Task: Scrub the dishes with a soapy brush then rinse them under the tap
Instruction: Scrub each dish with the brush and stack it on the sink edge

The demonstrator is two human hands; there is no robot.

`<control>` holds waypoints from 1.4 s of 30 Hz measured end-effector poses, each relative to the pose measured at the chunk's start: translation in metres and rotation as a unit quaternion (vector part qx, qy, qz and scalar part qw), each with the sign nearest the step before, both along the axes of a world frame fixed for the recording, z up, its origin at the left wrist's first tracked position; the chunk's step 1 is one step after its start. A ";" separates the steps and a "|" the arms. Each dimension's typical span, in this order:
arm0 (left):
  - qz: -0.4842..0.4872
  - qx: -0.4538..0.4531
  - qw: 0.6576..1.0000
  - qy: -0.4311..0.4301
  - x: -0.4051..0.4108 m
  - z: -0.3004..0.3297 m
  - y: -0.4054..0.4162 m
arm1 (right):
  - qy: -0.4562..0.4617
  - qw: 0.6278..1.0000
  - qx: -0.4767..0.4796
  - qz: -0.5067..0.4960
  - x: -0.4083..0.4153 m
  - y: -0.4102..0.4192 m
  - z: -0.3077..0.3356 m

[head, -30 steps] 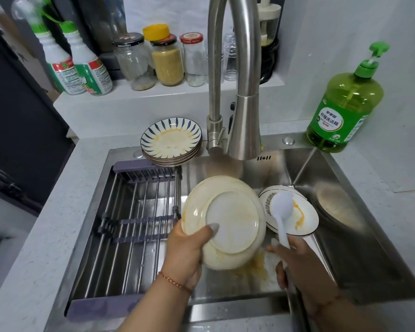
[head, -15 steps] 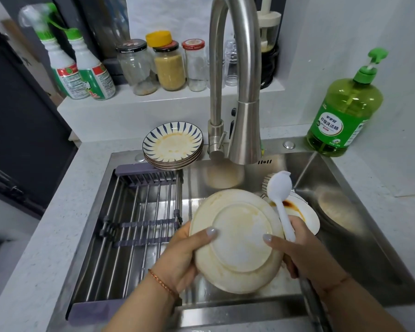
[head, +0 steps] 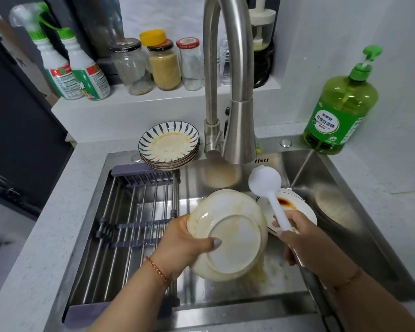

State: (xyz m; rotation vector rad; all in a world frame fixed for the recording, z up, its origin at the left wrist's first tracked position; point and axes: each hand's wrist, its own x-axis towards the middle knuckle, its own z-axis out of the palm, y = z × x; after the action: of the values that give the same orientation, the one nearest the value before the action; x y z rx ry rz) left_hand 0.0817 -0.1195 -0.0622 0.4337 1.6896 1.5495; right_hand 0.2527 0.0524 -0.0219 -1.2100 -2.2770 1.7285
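Over the steel sink (head: pixel 345 178), her left hand (head: pixel 180 245) grips a stained cream plate (head: pixel 228 236) by its rim, underside facing up; the right hand (head: pixel 304 238) has its fingers wrapped round the white brush (head: pixel 265 182), raised beside the tap (head: pixel 240 130), above another dirty plate (head: pixel 295 207)

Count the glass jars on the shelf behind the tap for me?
3: a black-lidded jar on the left, a grain-filled jar under a yellow cap in the middle, and a red-lidded jar beside the tap, which may hide more.
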 end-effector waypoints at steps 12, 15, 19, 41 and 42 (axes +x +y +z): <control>0.045 -0.037 0.995 0.085 0.007 -0.006 -0.001 | 0.107 0.982 -0.153 0.012 0.007 -0.031 0.029; 0.040 -0.050 0.992 0.104 0.011 -0.011 0.002 | 0.139 0.955 -0.251 0.069 -0.002 -0.048 0.040; 0.050 -0.029 0.994 0.094 0.013 -0.011 0.003 | 0.147 0.927 -0.331 0.092 -0.003 -0.064 0.038; 0.058 -0.006 0.993 0.103 0.013 -0.003 -0.006 | 0.143 0.906 -0.393 -0.063 0.005 -0.037 0.044; 0.060 -0.006 0.993 0.105 0.012 -0.004 -0.009 | 0.134 0.897 -0.410 -0.091 0.009 -0.034 0.037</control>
State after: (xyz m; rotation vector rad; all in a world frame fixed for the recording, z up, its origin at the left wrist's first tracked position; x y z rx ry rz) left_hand 0.0936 -0.1284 -0.0660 0.5115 1.9148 1.6256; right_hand 0.2614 0.0180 0.0154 -1.0950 -1.2260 2.6636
